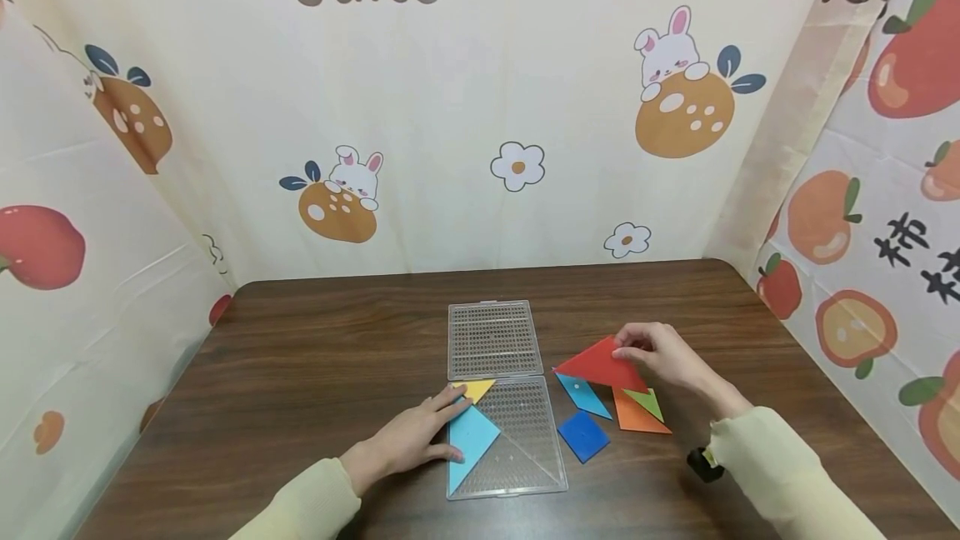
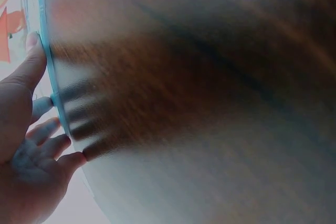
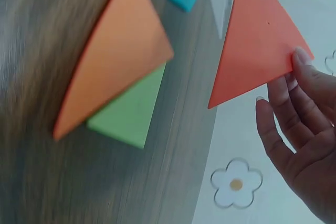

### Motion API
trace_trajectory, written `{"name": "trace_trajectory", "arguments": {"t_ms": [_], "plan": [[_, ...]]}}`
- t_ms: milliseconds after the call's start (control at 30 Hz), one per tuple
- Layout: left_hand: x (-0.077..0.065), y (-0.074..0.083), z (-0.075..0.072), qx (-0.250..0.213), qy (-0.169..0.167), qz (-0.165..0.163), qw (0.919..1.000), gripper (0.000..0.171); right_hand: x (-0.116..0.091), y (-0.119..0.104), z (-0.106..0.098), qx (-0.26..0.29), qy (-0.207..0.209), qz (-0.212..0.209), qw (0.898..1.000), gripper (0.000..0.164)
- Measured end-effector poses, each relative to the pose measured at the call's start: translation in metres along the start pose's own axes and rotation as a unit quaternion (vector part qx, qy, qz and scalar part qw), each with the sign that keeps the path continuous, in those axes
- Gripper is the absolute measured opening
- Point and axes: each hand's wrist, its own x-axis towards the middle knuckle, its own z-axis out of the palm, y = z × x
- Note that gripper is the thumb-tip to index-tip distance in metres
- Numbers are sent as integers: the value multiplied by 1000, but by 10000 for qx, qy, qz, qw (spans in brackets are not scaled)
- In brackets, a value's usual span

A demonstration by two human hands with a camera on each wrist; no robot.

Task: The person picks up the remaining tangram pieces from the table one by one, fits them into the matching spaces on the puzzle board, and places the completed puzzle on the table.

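My right hand (image 1: 660,352) pinches a large red triangle (image 3: 265,35) at one corner between thumb and fingers, holding it above the loose tangram pieces. Under it lie a blue parallelogram (image 1: 582,396), an orange triangle (image 1: 637,417) and a small green triangle (image 1: 651,403). A dark blue square (image 1: 583,437) sits nearer me. My left hand (image 1: 412,436) rests with extended fingers at the left edge of the clear plastic case (image 1: 525,440). Its fingertips touch the large light blue triangle (image 1: 471,444) and the small yellow triangle (image 1: 476,390), both inside the case's near half.
The case's hinged lid (image 1: 495,340) lies folded back flat, away from me. Everything is on a dark wood table (image 1: 337,340). A printed cloth (image 1: 450,107) hangs behind the table and along both sides. A small black object (image 1: 705,465) shows beside the right sleeve.
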Motion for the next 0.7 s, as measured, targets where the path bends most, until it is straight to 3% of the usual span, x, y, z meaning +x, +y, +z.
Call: {"name": "trace_trajectory", "arguments": {"t_ms": [133,433,700], "plan": [[0,0,0,25,12,31,10000,72,-2,-11,8,169,-78,7,9998,8],[0,-1,-2,11,23,105,9999,71,-7,-34,25,1173,-559,130,9914,13],[1,-1,-2,16,0,91,10000,71,-10,-50,40,1520,-835,180,9847,12]]}}
